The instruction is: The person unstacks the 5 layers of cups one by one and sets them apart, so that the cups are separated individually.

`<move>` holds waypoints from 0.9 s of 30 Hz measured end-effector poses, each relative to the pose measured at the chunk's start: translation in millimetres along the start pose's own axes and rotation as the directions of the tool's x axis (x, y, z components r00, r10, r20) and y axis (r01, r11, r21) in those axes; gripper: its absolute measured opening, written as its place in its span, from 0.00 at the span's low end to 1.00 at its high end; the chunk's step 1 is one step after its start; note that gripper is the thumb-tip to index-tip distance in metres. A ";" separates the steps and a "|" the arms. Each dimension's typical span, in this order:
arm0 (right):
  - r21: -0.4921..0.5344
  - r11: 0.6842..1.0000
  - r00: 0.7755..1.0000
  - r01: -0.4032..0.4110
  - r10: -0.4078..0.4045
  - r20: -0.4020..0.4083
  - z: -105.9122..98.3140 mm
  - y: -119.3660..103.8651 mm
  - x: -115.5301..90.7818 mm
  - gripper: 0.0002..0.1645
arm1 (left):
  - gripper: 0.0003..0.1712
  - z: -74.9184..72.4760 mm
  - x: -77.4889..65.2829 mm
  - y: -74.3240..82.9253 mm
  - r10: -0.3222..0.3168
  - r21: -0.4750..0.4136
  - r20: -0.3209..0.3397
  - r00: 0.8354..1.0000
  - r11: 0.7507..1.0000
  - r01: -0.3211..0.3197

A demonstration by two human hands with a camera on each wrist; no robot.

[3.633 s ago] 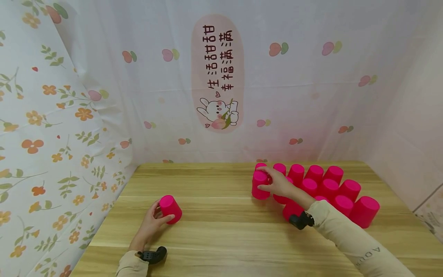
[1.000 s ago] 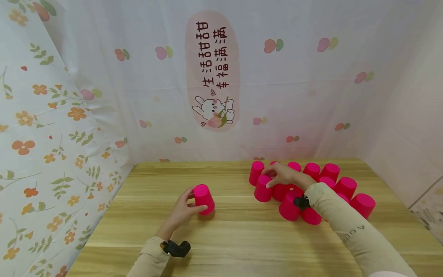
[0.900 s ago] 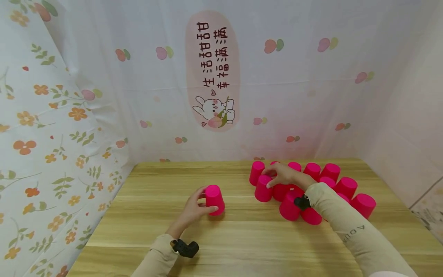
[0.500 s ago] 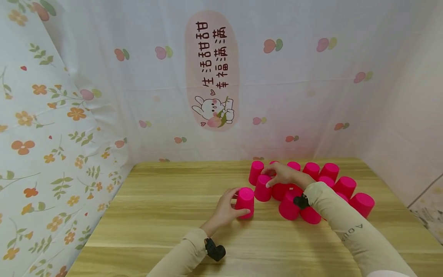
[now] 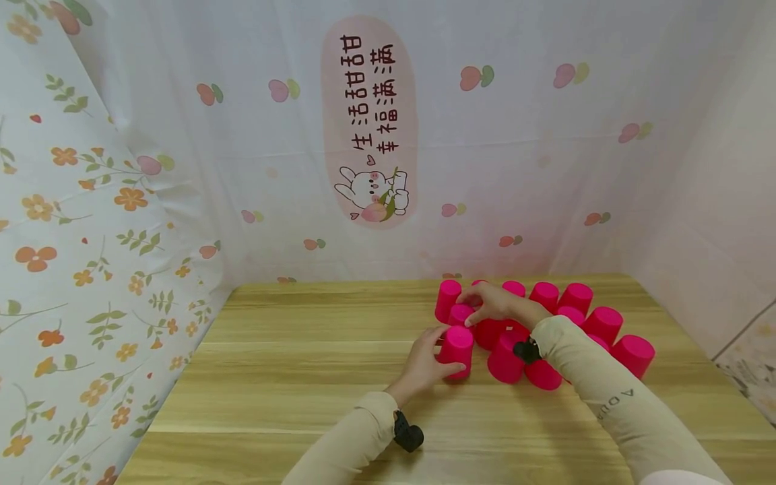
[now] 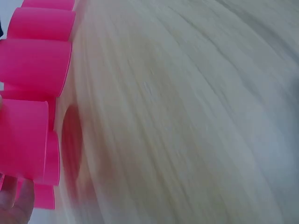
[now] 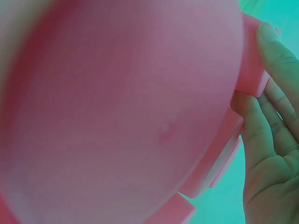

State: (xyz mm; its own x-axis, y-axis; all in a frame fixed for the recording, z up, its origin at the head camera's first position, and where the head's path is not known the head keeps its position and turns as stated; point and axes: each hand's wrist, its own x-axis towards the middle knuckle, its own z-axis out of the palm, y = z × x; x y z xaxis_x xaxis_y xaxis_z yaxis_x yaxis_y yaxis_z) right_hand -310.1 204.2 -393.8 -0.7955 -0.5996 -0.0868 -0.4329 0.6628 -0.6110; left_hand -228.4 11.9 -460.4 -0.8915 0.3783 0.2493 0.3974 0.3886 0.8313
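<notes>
My left hand [image 5: 424, 364] grips an upside-down bright pink plastic cup [image 5: 457, 352] between thumb and fingers. In the left wrist view this cup [image 6: 23, 137] seems slightly off the tabletop, with a pink reflection beside it. Just behind it, my right hand [image 5: 494, 303] holds another upturned pink cup [image 5: 461, 314] at its side, now partly covered by the left hand's cup. The right wrist view has my right thumb [image 7: 268, 35] and fingers around the held cup [image 7: 251, 56]. A large blurred cup [image 7: 126, 112] fills most of that view.
Several more upturned pink cups [image 5: 603, 323] stand in rows on the right of the wooden table [image 5: 291, 364]. Some lie under or behind the right forearm, including a near cup [image 5: 506, 360]. A patterned cloth [image 5: 273, 202] hangs behind the table.
My left hand has carried its cup rightward across the table, from the left side to just in front of the right hand's cup. The right hand has stayed almost still over the last second.
</notes>
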 end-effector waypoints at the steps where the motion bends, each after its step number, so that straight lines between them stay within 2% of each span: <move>1: -0.001 1.000 1.000 0.007 -0.007 0.002 -0.2 0.4 0.2 0.27 | 0.33 3.0 0.9 0.2 0.010 0.008 -0.007 1.000 1.000 -0.010; 12: 0.006 1.000 1.000 -0.001 0.001 0.007 1.3 2.7 0.0 0.27 | 0.32 24.5 4.5 1.3 -0.040 0.047 -0.041 0.998 0.998 0.042; 21: 0.016 0.999 0.999 -0.036 0.036 0.008 1.5 -0.5 0.4 0.28 | 0.32 27.6 4.8 -4.5 -0.026 0.054 -0.053 0.998 0.998 0.028; 27: 0.020 0.999 0.999 -0.041 0.041 0.011 1.9 0.8 1.0 0.28 | 0.32 28.6 2.6 -6.1 -0.024 0.125 -0.053 0.998 0.992 0.031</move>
State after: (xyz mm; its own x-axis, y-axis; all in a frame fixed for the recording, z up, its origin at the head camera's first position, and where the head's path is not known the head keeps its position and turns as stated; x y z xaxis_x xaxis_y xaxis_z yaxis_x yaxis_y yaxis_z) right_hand -310.5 203.3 -395.9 -0.8082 -0.5765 -0.1204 -0.3911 0.6781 -0.6223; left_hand -226.9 34.5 -479.0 -0.9112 0.3237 0.2548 0.3937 0.5020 0.7701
